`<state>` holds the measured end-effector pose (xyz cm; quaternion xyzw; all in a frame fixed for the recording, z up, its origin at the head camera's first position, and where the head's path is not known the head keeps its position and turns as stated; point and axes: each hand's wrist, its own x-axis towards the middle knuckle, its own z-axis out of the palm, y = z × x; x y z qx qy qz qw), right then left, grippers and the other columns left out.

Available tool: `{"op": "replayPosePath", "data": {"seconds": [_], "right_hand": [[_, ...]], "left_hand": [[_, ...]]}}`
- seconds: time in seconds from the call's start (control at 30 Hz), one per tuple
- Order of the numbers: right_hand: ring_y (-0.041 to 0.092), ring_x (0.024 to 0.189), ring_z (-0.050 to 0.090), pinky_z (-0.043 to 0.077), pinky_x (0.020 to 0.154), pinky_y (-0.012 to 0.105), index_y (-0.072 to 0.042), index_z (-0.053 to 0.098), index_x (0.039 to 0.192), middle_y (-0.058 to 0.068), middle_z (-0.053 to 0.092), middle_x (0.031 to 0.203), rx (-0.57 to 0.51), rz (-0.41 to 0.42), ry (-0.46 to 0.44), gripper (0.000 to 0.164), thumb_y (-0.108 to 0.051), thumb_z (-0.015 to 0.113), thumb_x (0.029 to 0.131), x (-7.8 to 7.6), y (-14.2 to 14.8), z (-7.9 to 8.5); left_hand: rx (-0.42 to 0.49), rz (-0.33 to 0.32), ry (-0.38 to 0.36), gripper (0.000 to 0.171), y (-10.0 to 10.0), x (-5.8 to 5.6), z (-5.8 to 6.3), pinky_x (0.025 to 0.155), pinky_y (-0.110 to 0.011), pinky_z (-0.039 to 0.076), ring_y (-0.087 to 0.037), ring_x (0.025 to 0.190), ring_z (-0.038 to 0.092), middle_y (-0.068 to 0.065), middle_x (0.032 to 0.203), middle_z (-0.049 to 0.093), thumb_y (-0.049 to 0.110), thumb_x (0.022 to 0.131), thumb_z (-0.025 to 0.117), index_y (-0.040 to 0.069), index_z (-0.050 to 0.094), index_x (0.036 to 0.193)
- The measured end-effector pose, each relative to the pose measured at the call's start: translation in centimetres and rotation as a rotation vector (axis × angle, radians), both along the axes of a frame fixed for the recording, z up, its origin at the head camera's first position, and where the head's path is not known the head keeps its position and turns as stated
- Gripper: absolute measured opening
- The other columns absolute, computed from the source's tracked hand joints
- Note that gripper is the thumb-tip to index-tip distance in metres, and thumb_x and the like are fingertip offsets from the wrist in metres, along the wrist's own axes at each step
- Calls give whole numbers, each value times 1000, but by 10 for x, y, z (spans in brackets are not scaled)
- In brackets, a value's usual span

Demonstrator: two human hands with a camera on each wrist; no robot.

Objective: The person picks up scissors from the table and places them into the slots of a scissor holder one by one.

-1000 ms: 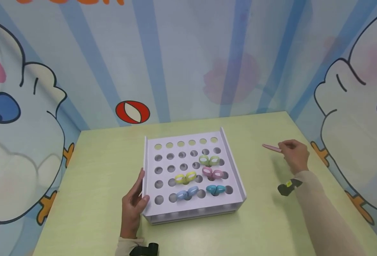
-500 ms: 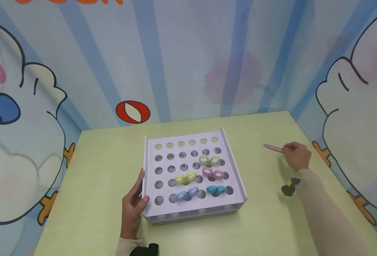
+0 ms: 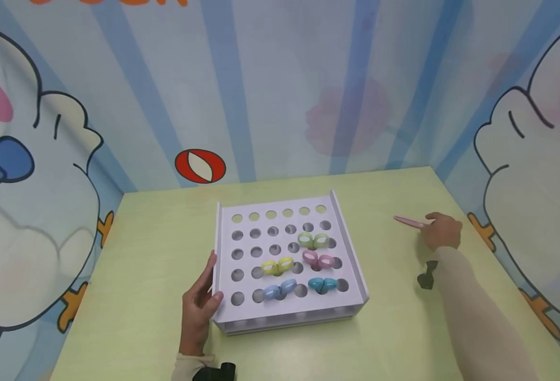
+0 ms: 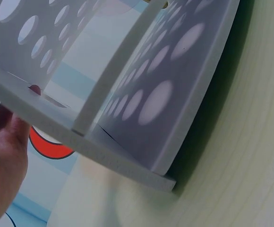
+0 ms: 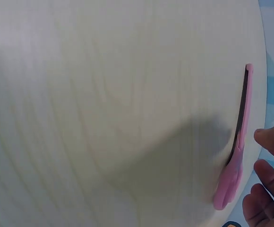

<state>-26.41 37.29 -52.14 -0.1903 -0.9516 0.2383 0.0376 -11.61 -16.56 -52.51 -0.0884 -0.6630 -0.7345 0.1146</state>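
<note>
On the table stands a white two-tier stand (image 3: 265, 311) pierced with rows of round holes. My left hand (image 3: 199, 312) grips its left side wall, the thumb at the front corner. Several scissors sit handles-up in its holes: green scissors (image 3: 313, 245), pink scissors (image 3: 317, 263), yellow scissors (image 3: 277, 269), light blue scissors (image 3: 272, 291) and teal scissors (image 3: 315, 284). Another pair of pink scissors (image 5: 229, 182) lies on the table to the right. Beside its handles is my right hand (image 3: 443, 232); the right wrist view shows the fingertips (image 5: 264, 137) apart from the scissors.
The pale yellow-green table (image 3: 156, 254) runs back to a striped blue wall (image 3: 280, 106). Cartoon-printed side panels (image 3: 536, 227) border it left and right. Beneath the stand's upper board lies a lower holed board (image 4: 175, 94).
My right hand has let go of the pink scissors on the table and shifted slightly to the right. The left hand keeps its grip on the stand.
</note>
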Motion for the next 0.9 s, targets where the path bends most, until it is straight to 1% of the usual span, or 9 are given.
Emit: {"op": "replayPosePath", "data": {"seconds": [0.03, 0.17, 0.23, 0.27, 0.4, 0.47, 0.57, 0.73, 0.9], "right_hand": [[55, 110, 47, 48, 76, 54, 6, 59, 129, 34, 63, 119, 15, 11, -4, 43, -18, 53, 94, 0, 1, 0], [56, 105, 47, 46, 67, 49, 6, 62, 125, 40, 59, 119, 76, 63, -6, 39, -13, 52, 92, 0, 5, -2], [57, 105, 46, 46, 65, 49, 5, 62, 125, 42, 56, 118, 106, 74, -17, 39, -11, 50, 92, 1, 6, -5], [57, 106, 46, 47, 65, 48, 4, 62, 125, 42, 55, 117, 114, 75, -30, 39, -11, 49, 92, 1, 5, -7], [57, 112, 43, 50, 70, 50, 0, 61, 129, 39, 51, 118, 141, 75, -97, 38, -14, 48, 96, 1, 1, -21], [56, 113, 43, 50, 72, 51, -1, 62, 128, 38, 52, 119, 153, 72, -105, 37, -14, 48, 97, 1, -2, -27], [56, 110, 45, 48, 75, 53, 1, 65, 124, 38, 55, 118, 197, 71, -77, 35, -12, 49, 96, 2, -3, -32], [52, 102, 48, 41, 80, 54, 4, 69, 116, 39, 58, 111, 276, 104, -52, 33, -10, 49, 92, 1, 3, -30], [46, 95, 52, 34, 85, 56, 5, 72, 106, 35, 63, 103, 352, 146, -17, 30, -10, 52, 89, -3, 10, -25]], "left_hand": [[2, 2, 6, 66, 1, 0, 0, 109, -18, 46, -6, 143, 46, -3, 159, 43, 1, 85, 54, 5, 44, 151], [0, 6, -1, 67, 2, 1, 0, 108, -18, 46, -5, 142, 47, -1, 159, 44, 2, 84, 55, 6, 45, 150], [-8, -2, -8, 67, 1, 2, 1, 109, -18, 45, -5, 143, 46, 0, 159, 44, 2, 85, 54, 6, 44, 151], [-7, -4, -15, 67, 0, 3, 1, 109, -18, 45, -4, 143, 46, 1, 159, 44, 2, 85, 55, 7, 44, 151], [-9, 3, -17, 67, -6, 8, 2, 109, -17, 45, -4, 142, 47, -1, 158, 45, -1, 85, 55, 3, 44, 150], [-13, 6, -16, 66, -8, 10, 3, 108, -17, 46, -5, 142, 48, -2, 157, 46, -2, 84, 55, 3, 45, 150], [-17, -4, -18, 66, -9, 11, 2, 108, -17, 46, -5, 142, 48, -2, 157, 46, -2, 85, 54, 4, 45, 150], [-17, -16, -2, 66, -5, 8, 1, 107, -17, 47, -6, 142, 48, -1, 158, 45, -1, 85, 54, 2, 44, 150], [-17, -20, -2, 66, -2, 2, 2, 109, -17, 45, -6, 143, 47, 0, 158, 44, 2, 86, 54, 7, 44, 151]]}}
